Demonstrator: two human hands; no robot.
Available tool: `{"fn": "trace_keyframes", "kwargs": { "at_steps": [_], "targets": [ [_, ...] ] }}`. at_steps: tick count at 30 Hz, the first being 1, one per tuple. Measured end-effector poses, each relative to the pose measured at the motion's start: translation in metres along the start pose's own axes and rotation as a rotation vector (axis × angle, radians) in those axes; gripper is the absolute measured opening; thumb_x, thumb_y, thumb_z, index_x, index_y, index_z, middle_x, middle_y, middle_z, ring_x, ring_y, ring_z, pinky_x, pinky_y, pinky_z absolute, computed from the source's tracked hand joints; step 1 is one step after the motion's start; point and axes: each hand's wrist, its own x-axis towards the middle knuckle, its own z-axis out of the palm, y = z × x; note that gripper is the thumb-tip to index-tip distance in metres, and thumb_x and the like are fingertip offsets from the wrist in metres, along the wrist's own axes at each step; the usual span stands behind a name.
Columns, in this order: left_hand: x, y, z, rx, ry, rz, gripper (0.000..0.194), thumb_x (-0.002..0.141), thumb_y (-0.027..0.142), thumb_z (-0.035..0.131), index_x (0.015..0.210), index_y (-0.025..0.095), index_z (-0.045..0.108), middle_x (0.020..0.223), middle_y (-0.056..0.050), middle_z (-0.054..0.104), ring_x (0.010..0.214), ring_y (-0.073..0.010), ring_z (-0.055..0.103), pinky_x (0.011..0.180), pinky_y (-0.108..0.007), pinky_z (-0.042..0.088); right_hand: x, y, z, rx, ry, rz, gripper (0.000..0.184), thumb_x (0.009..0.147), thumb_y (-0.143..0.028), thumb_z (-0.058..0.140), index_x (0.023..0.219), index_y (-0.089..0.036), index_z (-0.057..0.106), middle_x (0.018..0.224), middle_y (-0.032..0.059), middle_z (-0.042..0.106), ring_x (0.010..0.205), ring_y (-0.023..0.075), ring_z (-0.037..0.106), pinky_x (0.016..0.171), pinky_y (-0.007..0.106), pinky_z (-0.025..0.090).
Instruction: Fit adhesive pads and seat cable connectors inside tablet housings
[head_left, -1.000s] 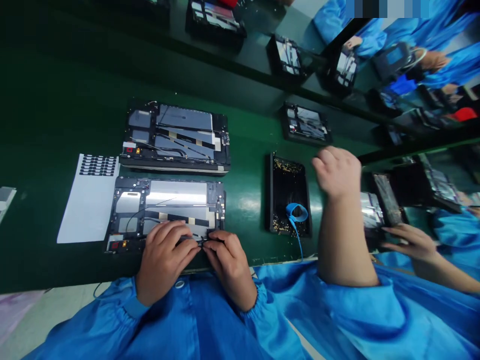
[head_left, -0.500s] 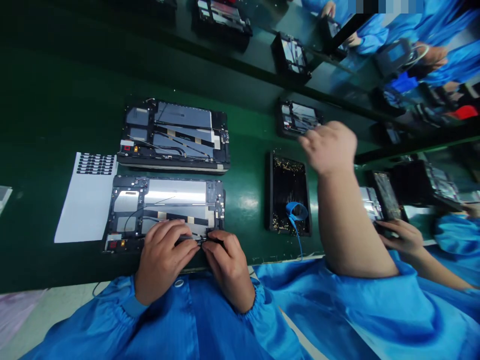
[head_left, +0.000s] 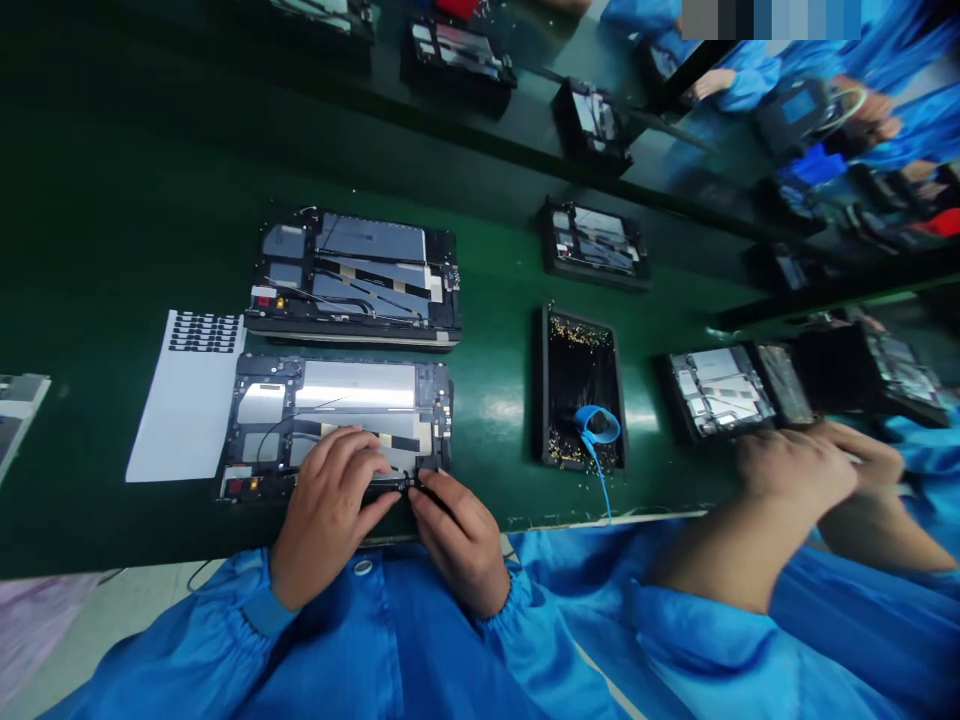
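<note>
An opened tablet lies flat in front of me, its silver battery, dark ribbon cables and thin wires exposed. My left hand rests over its near edge, fingers curled and closed, thumb tip at the lower right part. Close beside it, my right hand is closed in a pinch at the near right corner. Whatever small part sits between the fingertips is hidden. Left of the tablet, a white sheet carries rows of black stickers.
Behind it lies a stack of opened tablets. To the right, a black tray holds tiny gold-coloured pieces and a blue wrist strap. A co-worker's hands work beside another tablet. More tablets stand further back.
The co-worker's raised arm has swung down and right, uncovering a tablet there. My own hands stay at the same corner; the view has shifted slightly.
</note>
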Motion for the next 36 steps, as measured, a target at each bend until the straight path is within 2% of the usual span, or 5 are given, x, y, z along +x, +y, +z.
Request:
{"fn": "trace_keyframes", "kwargs": {
  "at_steps": [7,14,21,28,36],
  "targets": [
    [-0.009,-0.006,-0.02,-0.029,-0.002,0.054,0.01,0.095,0.022,0.064,0.103,0.023,0.06,0.125,-0.007,0.061,0.132,-0.0252,0.049,0.113,-0.046,0.041,-0.001,-0.003,0.005,-0.131,0.042,-0.095,0.05,0.092,-0.01,0.063,0.141,-0.014,0.057,0.121,0.0156,0.07,0.122,0.0254,0.065,0.103,0.042,0.06],
    [-0.029,-0.024,-0.043,0.082,0.211,-0.008,0.015,0.091,0.019,0.069,0.104,0.024,0.063,0.122,-0.006,0.065,0.126,-0.0273,0.057,0.11,-0.05,0.045,-0.002,-0.007,0.014,-0.209,0.026,-0.03,0.038,0.09,-0.017,0.068,0.129,-0.02,0.068,0.131,0.0147,0.062,0.122,0.0273,0.061,0.103,0.045,0.059],
    [-0.046,-0.051,-0.053,0.159,0.299,-0.158,0.021,0.092,0.028,0.067,0.113,0.025,0.063,0.125,-0.01,0.065,0.121,-0.0303,0.061,0.106,-0.052,0.047,-0.015,0.012,0.007,-0.105,0.027,-0.035,0.061,0.092,-0.008,0.061,0.15,-0.023,0.048,0.141,0.0149,0.053,0.133,0.0265,0.054,0.108,0.046,0.054],
    [-0.057,-0.066,-0.058,0.3,0.067,-0.181,0.084,0.087,0.072,0.055,0.156,0.027,0.034,0.165,-0.014,0.031,0.143,-0.0459,0.041,0.113,-0.068,0.034,-0.007,0.016,0.004,-0.119,-0.058,0.281,0.1,0.086,-0.057,0.072,0.162,-0.02,0.018,0.164,0.0226,0.024,0.15,0.0417,0.03,0.112,0.068,0.04],
    [-0.058,-0.083,-0.057,0.349,0.018,-0.161,0.091,0.09,0.075,0.045,0.161,0.022,0.023,0.164,-0.016,0.032,0.149,-0.0407,0.036,0.123,-0.062,0.024,-0.009,0.012,0.004,-0.189,-0.059,0.188,0.088,0.089,-0.047,0.072,0.161,-0.032,0.023,0.17,0.0145,0.014,0.15,0.0401,0.03,0.112,0.068,0.039]
  ]
}}
